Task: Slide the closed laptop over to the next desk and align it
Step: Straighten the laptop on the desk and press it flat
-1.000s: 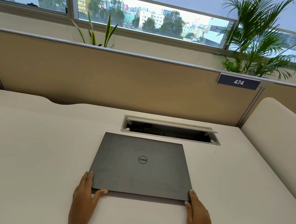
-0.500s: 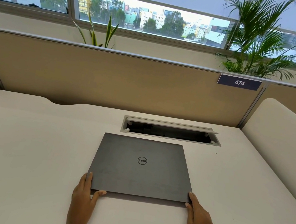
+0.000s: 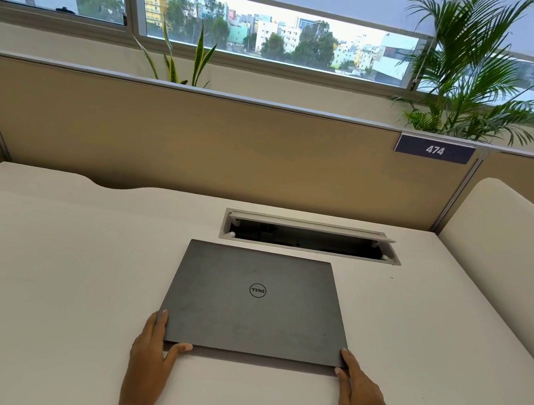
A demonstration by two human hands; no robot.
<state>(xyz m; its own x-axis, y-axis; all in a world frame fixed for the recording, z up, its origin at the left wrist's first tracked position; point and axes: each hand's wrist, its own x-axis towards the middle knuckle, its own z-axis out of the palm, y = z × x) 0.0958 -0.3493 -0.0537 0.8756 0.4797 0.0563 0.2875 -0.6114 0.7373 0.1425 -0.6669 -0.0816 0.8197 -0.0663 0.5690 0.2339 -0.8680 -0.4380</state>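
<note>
A closed dark grey laptop (image 3: 256, 301) with a round logo lies flat on the white desk (image 3: 57, 275), just in front of the cable slot. My left hand (image 3: 150, 358) rests at its near left corner, fingers along the left edge and thumb against the front edge. My right hand (image 3: 360, 393) is laid flat at the near right corner, fingertips touching the laptop's edge. Both hands press against the laptop without lifting it.
An open cable slot (image 3: 310, 236) is set into the desk behind the laptop. A tan partition (image 3: 215, 146) with a "474" label (image 3: 434, 149) closes the back. A white rounded divider (image 3: 511, 252) bounds the right side; another stands at the far left. Plants stand behind the partition.
Almost nothing has moved. The laptop and both hands keep the same places; the view has only shifted slightly.
</note>
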